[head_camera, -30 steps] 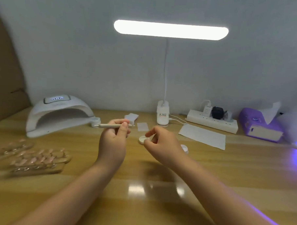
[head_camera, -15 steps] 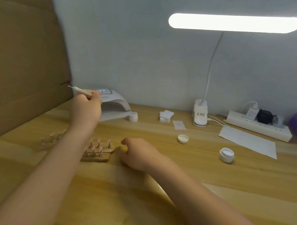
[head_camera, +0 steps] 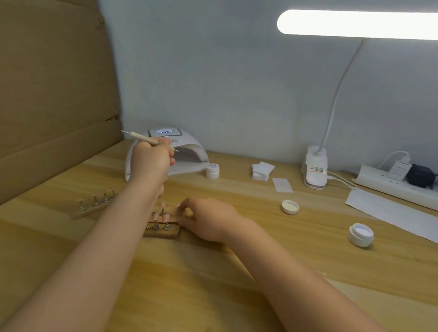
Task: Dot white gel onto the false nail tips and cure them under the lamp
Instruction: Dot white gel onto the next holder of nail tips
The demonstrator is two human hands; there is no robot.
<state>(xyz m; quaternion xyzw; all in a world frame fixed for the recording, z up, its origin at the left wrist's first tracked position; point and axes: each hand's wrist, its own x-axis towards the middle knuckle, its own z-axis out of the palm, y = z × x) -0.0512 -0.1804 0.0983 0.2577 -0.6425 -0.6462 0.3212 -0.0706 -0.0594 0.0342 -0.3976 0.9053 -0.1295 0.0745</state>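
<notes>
Cardboard panel [head_camera: 46, 83] stands at far left of the wooden desk [head_camera: 208, 278]. One nail holder strip [head_camera: 95, 205] with metal stands lies near it, no hand on it. Left hand [head_camera: 150, 160] is raised in front of the white curing lamp [head_camera: 163, 151] — fingers curled round a dotting pen [head_camera: 141, 138], tip pointing right. Second holder [head_camera: 163, 228] carries pink nail tips [head_camera: 164, 215]; right hand [head_camera: 205, 221] rests at its right end, fingertips pinching the far strip's edge. Further right — loose lid [head_camera: 290, 207], then open white gel pot [head_camera: 361, 234], well apart from both hands.
</notes>
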